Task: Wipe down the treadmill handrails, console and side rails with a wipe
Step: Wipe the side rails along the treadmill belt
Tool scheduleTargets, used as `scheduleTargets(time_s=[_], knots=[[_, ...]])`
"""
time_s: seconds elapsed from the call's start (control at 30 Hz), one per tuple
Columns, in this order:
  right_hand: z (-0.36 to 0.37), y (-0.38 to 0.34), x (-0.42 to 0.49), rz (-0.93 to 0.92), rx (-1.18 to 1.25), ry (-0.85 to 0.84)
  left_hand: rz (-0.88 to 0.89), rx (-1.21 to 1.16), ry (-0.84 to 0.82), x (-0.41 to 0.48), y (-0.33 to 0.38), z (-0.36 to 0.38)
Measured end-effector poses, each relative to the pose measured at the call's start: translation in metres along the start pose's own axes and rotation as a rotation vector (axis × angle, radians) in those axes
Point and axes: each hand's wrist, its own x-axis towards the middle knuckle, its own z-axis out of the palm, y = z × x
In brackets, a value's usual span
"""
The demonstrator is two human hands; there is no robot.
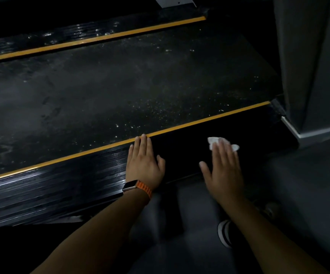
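Observation:
The near side rail (61,184) of the treadmill is black and ribbed, with a yellow stripe along its inner edge. My left hand (143,165) rests flat on it, fingers straight, fingertips at the stripe; an orange-strapped watch is on that wrist. My right hand (223,169) presses a white wipe (212,142) flat against the same rail further right, fingers extended and slightly blurred. The dusty black belt (120,86) lies beyond, and the far side rail (71,36) with its own yellow stripe runs along the top.
A grey upright post or motor cover (314,66) rises at the right end of the rail. Grey floor (308,194) lies to the right. My knees and a striped shoe (224,232) are below my arms.

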Motion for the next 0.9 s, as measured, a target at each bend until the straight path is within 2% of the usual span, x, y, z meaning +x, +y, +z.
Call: scheduleTargets(time_s=[0.1, 0.2, 0.33, 0.4, 0.47, 0.57, 0.67, 0.73, 0.8, 0.9], knots=[[0.008, -0.034, -0.016, -0.177, 0.015, -0.038, 0.002, 0.003, 0.002, 0.0, 0.0, -0.001], [0.005, -0.014, -0.014, -0.276, -0.012, -0.055, -0.001, 0.016, 0.01, 0.0, 0.0, 0.0], [-0.005, 0.037, -0.007, -0.071, -0.027, 0.024, -0.005, 0.009, 0.008, 0.001, -0.001, 0.001], [-0.004, 0.035, -0.012, -0.005, -0.018, 0.055, -0.005, 0.006, 0.008, 0.001, 0.0, 0.001], [-0.001, 0.012, -0.018, -0.015, 0.013, 0.078, -0.007, 0.007, 0.012, 0.001, 0.0, 0.001], [0.007, -0.026, -0.032, -0.172, 0.05, -0.009, 0.0, 0.004, 0.02, 0.001, 0.0, 0.001], [0.003, -0.022, -0.033, -0.289, 0.017, -0.042, 0.006, 0.012, 0.015, 0.001, 0.0, 0.001], [0.0, -0.002, -0.028, -0.261, -0.016, -0.031, 0.005, 0.002, 0.01, 0.001, 0.0, 0.0], [-0.004, 0.018, -0.024, -0.152, -0.021, -0.008, 0.006, -0.016, -0.004, 0.002, -0.001, -0.001], [-0.002, 0.016, -0.026, -0.05, -0.036, -0.005, 0.026, -0.019, -0.023, 0.002, -0.004, -0.003]])
